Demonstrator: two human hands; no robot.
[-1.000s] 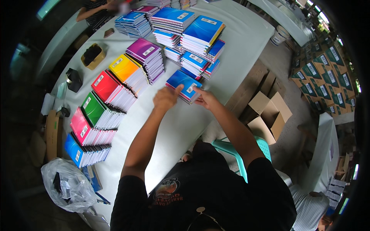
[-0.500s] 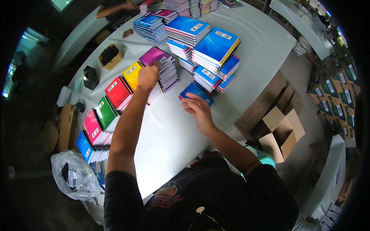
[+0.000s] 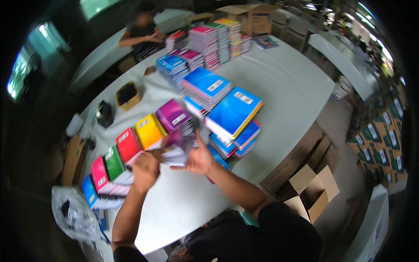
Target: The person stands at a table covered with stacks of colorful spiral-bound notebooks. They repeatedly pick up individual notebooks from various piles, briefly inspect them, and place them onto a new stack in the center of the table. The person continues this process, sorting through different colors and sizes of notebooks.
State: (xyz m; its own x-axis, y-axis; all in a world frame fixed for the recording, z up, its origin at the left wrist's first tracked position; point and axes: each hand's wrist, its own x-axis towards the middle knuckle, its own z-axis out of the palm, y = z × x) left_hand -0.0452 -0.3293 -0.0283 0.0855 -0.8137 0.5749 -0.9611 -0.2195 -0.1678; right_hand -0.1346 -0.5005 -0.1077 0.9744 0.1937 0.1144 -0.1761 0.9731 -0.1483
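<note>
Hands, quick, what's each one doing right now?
Left hand: closed on a purple notebook.
Right hand: open, fingers spread beside that notebook.

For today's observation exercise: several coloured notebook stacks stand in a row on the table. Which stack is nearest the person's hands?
The purple stack, at the row's far end beside the yellow stack. The left hand and right hand hold a blurred purple notebook just before it.

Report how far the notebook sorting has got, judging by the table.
Done: a row of colour-sorted notebook stacks, including red, yellow and purple, stands on the white table. In hand: the left hand and right hand hold a blurred purple notebook between them. Left: the mixed blue piles behind look unsorted.
</note>
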